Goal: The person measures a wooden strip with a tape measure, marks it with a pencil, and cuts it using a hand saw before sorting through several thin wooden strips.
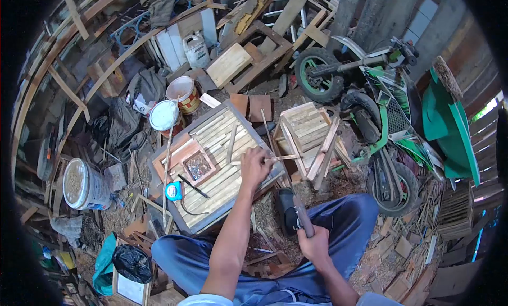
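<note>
My left hand (255, 168) is closed over the right side of the slatted wooden tabletop (214, 197), pinching a thin wood strip (288, 157) that sticks out to the right. In front of my lap, my right hand (315, 245) is wrapped round a long, dull brown, flat tool (302, 213) that points up and away from me; its exact kind does not show. On the tabletop, a small wooden box (199, 167) holds small metal pieces. Close by lie a blue tape measure (173, 190), a black pen-like stick (192, 186) and a loose strip (232, 142).
To the right of the tabletop stands a slatted wooden piece (304, 129) with strips leaning on it. A green motorbike (389, 107) is behind at right. Paint buckets (164, 115) stand at the back left, a white bucket (84, 184) farther left. Wood scraps cover the ground (391, 253).
</note>
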A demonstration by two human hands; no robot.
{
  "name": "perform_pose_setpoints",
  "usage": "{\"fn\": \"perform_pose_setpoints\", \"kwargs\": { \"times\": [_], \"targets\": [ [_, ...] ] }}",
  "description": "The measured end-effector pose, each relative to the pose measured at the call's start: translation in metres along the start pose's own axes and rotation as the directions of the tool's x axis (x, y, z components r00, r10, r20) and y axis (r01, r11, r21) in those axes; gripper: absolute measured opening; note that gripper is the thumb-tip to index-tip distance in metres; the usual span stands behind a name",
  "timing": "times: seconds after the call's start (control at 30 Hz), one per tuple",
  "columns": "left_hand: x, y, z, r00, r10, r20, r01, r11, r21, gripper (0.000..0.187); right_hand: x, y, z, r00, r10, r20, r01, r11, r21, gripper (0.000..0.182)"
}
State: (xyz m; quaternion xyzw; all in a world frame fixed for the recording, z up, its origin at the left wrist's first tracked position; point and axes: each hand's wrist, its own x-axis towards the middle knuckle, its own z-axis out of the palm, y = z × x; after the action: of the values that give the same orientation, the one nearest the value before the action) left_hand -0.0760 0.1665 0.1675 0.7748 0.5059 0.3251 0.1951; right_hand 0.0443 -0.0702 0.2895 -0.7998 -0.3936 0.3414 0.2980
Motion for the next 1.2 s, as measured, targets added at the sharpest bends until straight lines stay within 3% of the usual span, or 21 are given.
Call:
{"fn": "perform_pose_setpoints", "kwargs": {
  "times": [0.03, 0.1, 0.13, 0.2, 0.3, 0.43, 0.57, 0.8, 0.97, 1.07, 1.2],
  "targets": [
    [0.002, -0.003, 0.004, 0.995, 0.029, -0.098, -0.026, 0.999, 0.031, 0.026, 0.005, -0.007, 0.002, 1.0, -0.024, 0.007, 0.024, 1.0, -0.008, 0.028],
    [0.008, -0.004, 0.001, 0.996, -0.053, -0.067, 0.056, 0.998, 0.04, 0.025, 0.02, -0.02, 0.015, 0.999, -0.044, -0.025, 0.044, 0.999, -0.001, 0.028],
    [0.012, 0.001, 0.002, 0.994, -0.092, -0.058, 0.094, 0.995, 0.033, 0.024, 0.025, -0.024, 0.023, 0.965, -0.244, -0.097, 0.243, 0.97, -0.017, 0.024],
    [0.011, 0.004, 0.0, 0.994, -0.071, -0.087, 0.072, 0.997, 0.016, 0.025, 0.019, -0.037, 0.02, 0.98, -0.185, -0.07, 0.176, 0.978, -0.115, 0.023],
    [0.008, 0.003, -0.001, 0.993, -0.085, -0.076, 0.084, 0.996, -0.017, 0.032, 0.022, -0.019, 0.006, 0.97, -0.242, -0.041, 0.24, 0.97, -0.032, 0.024],
    [0.007, 0.002, 0.0, 0.994, -0.067, -0.089, 0.068, 0.998, 0.014, 0.035, 0.02, 0.0, -0.004, 0.981, -0.183, 0.065, 0.183, 0.983, 0.002, 0.027],
    [0.005, 0.002, 0.0, 0.99, -0.061, -0.128, 0.062, 0.998, 0.007, 0.034, 0.015, 0.003, -0.011, 0.945, -0.326, 0.032, 0.322, 0.942, 0.091, 0.033],
    [0.004, 0.013, -0.005, 0.985, -0.131, -0.108, 0.129, 0.991, -0.033, 0.032, 0.014, 0.005, -0.001, 0.971, -0.238, -0.025, 0.239, 0.965, 0.108, 0.033],
    [0.006, 0.005, -0.002, 0.992, -0.052, -0.117, 0.058, 0.997, 0.052, 0.032, 0.011, -0.008, -0.006, 0.978, -0.204, -0.044, 0.208, 0.969, 0.133, 0.033],
    [0.009, -0.002, 0.005, 0.992, -0.059, -0.111, 0.065, 0.997, 0.05, 0.033, 0.021, -0.013, 0.01, 0.953, -0.238, -0.19, 0.247, 0.969, 0.025, 0.033],
    [0.013, -0.002, 0.006, 0.994, -0.075, -0.085, 0.079, 0.996, 0.051, 0.034, 0.015, -0.017, 0.026, 0.939, -0.241, -0.244, 0.28, 0.949, 0.143, 0.036]
  ]
}}
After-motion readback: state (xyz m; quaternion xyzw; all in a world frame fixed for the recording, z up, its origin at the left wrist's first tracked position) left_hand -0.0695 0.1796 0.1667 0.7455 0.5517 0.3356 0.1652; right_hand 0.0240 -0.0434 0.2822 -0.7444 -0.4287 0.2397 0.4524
